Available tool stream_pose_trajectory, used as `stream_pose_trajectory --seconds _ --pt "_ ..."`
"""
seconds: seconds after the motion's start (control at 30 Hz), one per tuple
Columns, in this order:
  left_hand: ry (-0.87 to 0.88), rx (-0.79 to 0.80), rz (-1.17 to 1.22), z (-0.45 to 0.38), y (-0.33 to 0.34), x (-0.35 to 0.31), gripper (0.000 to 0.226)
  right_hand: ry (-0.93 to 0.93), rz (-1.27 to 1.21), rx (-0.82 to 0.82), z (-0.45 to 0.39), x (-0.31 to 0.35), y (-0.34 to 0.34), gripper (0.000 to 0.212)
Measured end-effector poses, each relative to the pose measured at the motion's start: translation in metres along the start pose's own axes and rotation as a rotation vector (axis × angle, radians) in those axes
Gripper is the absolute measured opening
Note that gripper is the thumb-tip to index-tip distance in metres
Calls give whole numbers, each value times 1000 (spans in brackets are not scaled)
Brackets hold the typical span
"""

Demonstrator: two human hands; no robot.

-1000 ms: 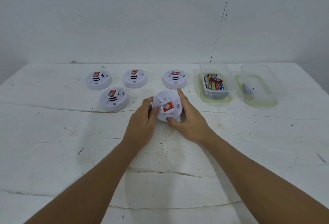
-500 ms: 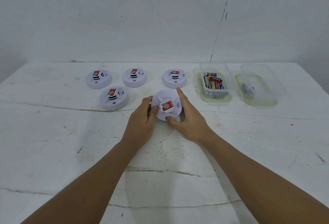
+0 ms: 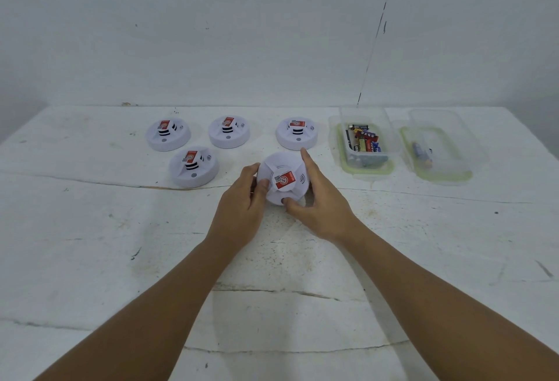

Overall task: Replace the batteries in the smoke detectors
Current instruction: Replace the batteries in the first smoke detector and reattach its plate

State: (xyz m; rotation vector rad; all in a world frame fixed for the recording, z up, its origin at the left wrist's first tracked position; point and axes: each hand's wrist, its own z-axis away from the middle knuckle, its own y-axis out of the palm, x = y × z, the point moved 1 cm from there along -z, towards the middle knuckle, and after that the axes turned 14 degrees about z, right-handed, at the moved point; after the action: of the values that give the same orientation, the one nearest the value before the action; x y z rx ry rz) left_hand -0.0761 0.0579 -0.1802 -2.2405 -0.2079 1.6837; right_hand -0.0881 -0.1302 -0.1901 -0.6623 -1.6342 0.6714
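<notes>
smoke detector (image 3: 282, 179) | gripped by both hands: left (image 3: 242, 208), right (image 3: 322, 208) | underside hidden

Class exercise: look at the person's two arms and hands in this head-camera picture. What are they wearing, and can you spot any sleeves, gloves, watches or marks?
Both forearms are bare up to the picture's lower edge: no sleeves show. The left hand and the right hand are ungloved. No watch, bracelet or marking shows on either wrist. A thin glint on one left finger might be a ring, but it is too small to tell.
</notes>
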Motion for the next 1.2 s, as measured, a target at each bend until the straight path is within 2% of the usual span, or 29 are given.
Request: stream_pose_trajectory --seconds 1.2 --pt "-11 5 5 0 0 2 32 11 8 8 0 2 0 101"
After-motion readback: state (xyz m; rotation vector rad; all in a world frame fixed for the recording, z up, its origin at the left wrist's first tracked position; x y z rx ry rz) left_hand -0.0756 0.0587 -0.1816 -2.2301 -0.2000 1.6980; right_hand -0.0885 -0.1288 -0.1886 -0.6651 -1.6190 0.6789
